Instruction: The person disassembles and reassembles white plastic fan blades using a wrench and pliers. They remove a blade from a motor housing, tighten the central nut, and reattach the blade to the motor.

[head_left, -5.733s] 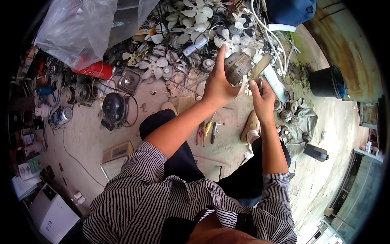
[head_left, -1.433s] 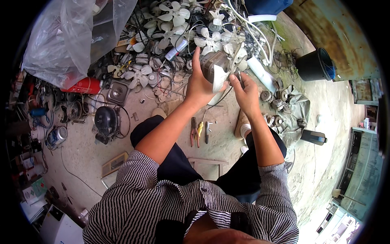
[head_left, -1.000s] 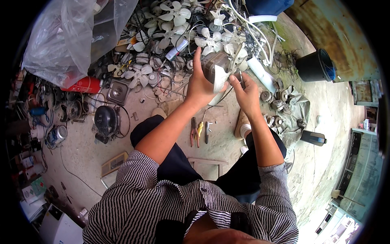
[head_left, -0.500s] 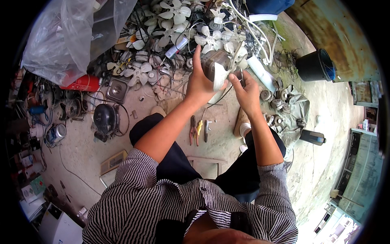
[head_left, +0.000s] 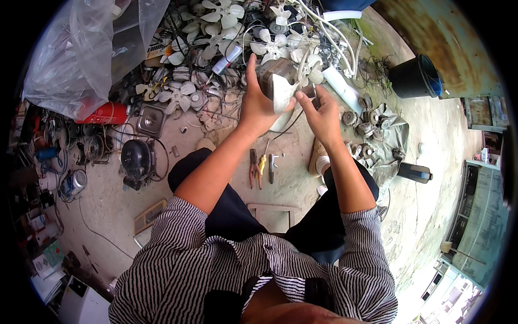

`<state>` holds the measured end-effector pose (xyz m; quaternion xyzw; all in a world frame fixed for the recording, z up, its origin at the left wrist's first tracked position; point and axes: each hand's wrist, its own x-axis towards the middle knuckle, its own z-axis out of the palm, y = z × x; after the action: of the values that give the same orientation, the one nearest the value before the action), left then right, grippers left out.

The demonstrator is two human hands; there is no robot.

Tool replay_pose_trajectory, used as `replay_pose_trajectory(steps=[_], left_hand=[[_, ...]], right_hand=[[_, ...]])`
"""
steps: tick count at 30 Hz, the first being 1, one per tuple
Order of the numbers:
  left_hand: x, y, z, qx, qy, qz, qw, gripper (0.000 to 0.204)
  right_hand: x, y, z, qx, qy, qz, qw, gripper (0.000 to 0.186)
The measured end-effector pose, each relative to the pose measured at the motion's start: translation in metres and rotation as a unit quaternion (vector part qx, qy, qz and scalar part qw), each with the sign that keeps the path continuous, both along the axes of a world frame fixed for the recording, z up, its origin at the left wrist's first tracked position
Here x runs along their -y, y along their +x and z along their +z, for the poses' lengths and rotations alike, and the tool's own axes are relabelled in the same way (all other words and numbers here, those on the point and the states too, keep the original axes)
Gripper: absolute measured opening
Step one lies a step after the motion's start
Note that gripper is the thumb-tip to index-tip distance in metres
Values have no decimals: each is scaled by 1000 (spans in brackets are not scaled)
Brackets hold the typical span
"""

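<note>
1. While the left hand (head_left: 259, 112) supports the fan motor (head_left: 278, 71) from its left side, one digit stretches upward along the motor; this grip is spread wide, with the motor held inside it.
2. The right hand (head_left: 324, 114) is at the other side, with its thumb and fingers nearly together close to the middle of the white fan blades (head_left: 283, 95); whether this grip also has hold of a small tool, I cannot tell.
3. The fan motor is in the air, above the concrete floor (head_left: 302, 189) and near the pile of white plastic fans (head_left: 270, 46).
4. On the floor, between the person's legs, lie red-handled pliers (head_left: 252, 171), a yellow-handled tool (head_left: 263, 163) touching them, and a dark-handled tool (head_left: 271, 170) just beside.
5. Farther left stands a black compressor (head_left: 136, 159); at the right is a black bucket (head_left: 407, 77).
</note>
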<state>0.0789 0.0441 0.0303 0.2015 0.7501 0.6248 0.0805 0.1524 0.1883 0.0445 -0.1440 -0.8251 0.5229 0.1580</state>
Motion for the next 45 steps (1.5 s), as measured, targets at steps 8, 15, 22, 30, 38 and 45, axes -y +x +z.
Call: replay_pose_trajectory(steps=[8, 15, 22, 30, 38, 45], left_hand=[[1, 1, 9, 8, -9, 6, 1000, 115], [2, -1, 8, 30, -5, 0, 1000, 117], [0, -2, -1, -97, -70, 43, 992, 118], [1, 0, 10, 26, -14, 0, 1000, 116], [0, -1, 2, 5, -26, 12, 1000, 116], [1, 2, 10, 3, -40, 11, 999, 115]], right_hand=[[-8, -2, -13, 24, 5, 2, 1000, 26], [-1, 0, -3, -2, 5, -4, 1000, 29], [-3, -2, -7, 11, 2, -3, 1000, 28], [-2, -1, 1, 23, 7, -4, 1000, 30], [-2, 0, -3, -10, 13, -5, 1000, 27], [-4, -2, -7, -9, 7, -6, 1000, 24]])
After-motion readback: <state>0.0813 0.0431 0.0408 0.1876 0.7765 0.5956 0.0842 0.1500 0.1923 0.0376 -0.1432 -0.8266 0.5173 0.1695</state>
